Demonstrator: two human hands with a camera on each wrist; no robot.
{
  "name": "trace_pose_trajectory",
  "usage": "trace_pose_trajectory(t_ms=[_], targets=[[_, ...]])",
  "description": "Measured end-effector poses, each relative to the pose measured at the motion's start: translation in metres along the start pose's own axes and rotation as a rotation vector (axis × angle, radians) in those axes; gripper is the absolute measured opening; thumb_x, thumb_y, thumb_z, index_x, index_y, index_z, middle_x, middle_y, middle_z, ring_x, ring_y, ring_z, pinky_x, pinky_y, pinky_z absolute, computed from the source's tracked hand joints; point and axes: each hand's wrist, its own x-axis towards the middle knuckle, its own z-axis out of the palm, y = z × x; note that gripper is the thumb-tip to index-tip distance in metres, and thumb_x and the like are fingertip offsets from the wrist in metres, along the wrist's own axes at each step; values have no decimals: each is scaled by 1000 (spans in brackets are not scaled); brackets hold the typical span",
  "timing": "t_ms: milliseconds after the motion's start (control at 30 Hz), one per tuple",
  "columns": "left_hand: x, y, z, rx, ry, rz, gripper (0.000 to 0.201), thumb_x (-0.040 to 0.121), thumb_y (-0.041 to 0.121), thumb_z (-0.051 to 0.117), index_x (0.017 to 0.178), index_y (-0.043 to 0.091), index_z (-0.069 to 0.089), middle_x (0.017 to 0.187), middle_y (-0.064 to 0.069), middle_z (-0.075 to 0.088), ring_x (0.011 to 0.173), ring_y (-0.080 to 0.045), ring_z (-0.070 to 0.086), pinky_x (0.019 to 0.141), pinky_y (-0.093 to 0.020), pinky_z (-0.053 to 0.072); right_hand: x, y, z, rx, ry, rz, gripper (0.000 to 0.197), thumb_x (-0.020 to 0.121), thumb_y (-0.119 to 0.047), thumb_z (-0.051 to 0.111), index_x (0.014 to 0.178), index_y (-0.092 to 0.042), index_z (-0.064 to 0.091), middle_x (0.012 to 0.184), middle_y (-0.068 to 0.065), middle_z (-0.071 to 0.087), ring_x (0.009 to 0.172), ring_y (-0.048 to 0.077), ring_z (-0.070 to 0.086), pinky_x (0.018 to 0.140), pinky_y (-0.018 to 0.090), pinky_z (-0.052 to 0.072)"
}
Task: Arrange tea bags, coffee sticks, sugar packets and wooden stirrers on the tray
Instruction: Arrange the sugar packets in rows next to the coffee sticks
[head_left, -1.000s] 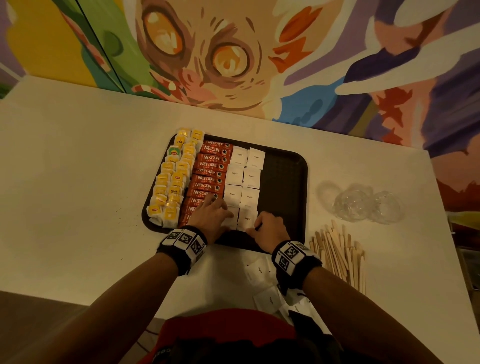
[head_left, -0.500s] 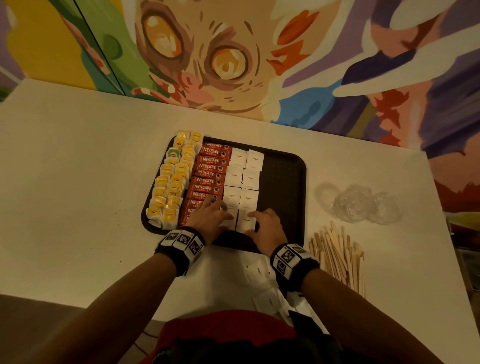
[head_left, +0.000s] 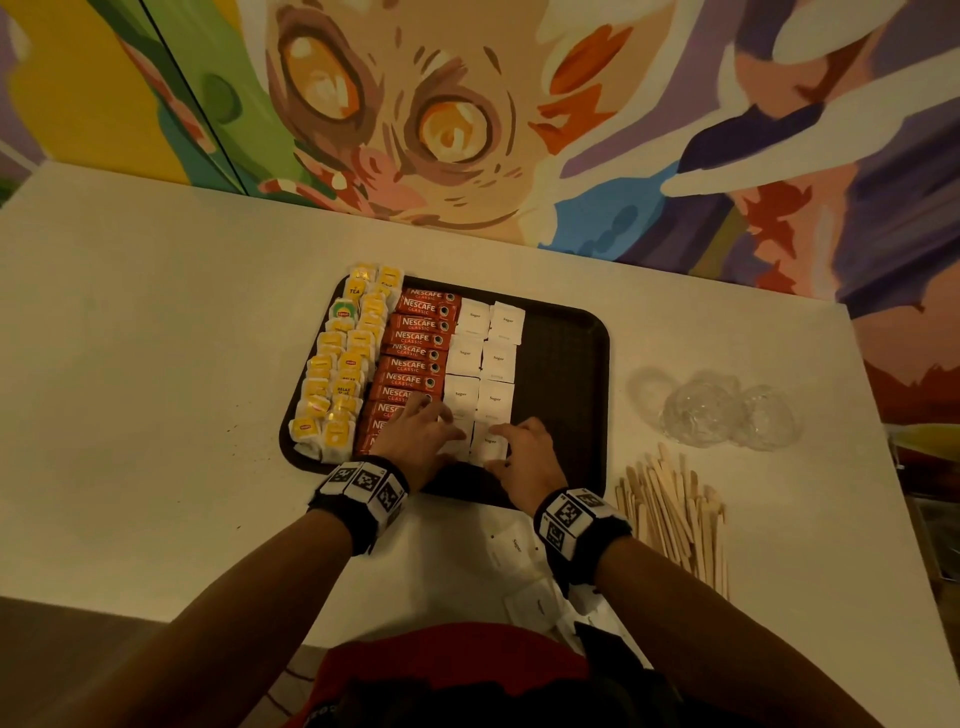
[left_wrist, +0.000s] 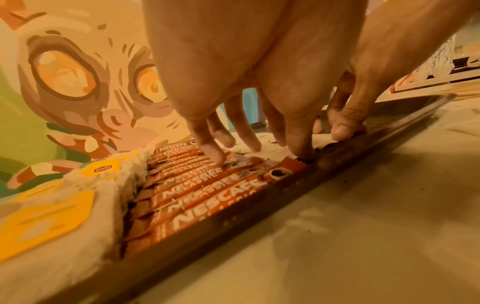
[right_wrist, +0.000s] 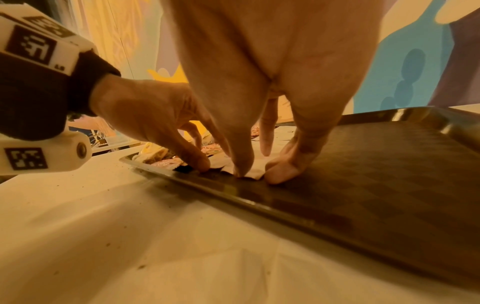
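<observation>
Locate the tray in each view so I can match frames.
Head: tray at centre, bare right part dark.
Left wrist: near rim runs diagonally from lower left to upper right.
Right wrist: bare floor fills the right side.
Shared landmark: the left hand at the near rim, in all three.

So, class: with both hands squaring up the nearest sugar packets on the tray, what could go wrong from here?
1. The left hand rests across the coffee sticks; a nudge could skew that row.
2. The wooden stirrers and spare sugar packets lie loose on the table near the right hand, so a forearm might scatter them.
</observation>
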Motion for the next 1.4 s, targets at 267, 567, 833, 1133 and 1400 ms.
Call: trace_pose_trajectory(t_ms=[267, 567, 833, 1133, 1400], targets=[[-11, 13, -3, -64, 79, 5, 45, 93, 40, 56, 135, 28, 50, 140, 4, 43, 136, -23, 23, 112, -42, 29, -10, 12, -6, 45, 41, -55, 40, 91, -20, 68, 129, -21, 56, 128, 2, 43, 111, 21, 55, 98, 35, 52], [-36, 52, 0, -285, -40, 86, 27, 96, 30, 54, 120, 21, 61, 118, 0, 58, 109, -18, 52, 97, -34, 44, -53, 57, -23, 17, 97, -109, 18, 90, -20, 68, 108, -23, 67, 96, -7, 56, 83, 6, 56, 78, 21, 50], [-60, 84, 27, -264, -150, 55, 35, 96, 37, 53, 127, 21, 56, 124, 0, 52, 112, -17, 50, 97, -33, 44, -93, 82, -20, 29, -4, -110, 16, 90, -22, 69, 105, -22, 67, 98, -5, 60, 83, 6, 59, 70, 15, 47], [-69, 103, 51, -207, -104, -52, 49, 95, 40, 53, 138, 18, 44, 142, -3, 41, 131, -23, 38, 106, -40, 40, -126, 90, 0, -190, -176, -197, 41, 85, -39, 71, 123, -27, 60, 117, -6, 46, 104, 10, 49, 86, 25, 46], [-66, 112, 61, -242, -22, -146, 51, 91, 42, 58, 135, 20, 46, 135, -2, 42, 128, -22, 39, 102, -38, 44, -128, 92, 9, -430, -218, -290, 57, 83, -48, 71, 133, -28, 52, 121, -1, 38, 107, 18, 42, 76, 25, 37]])
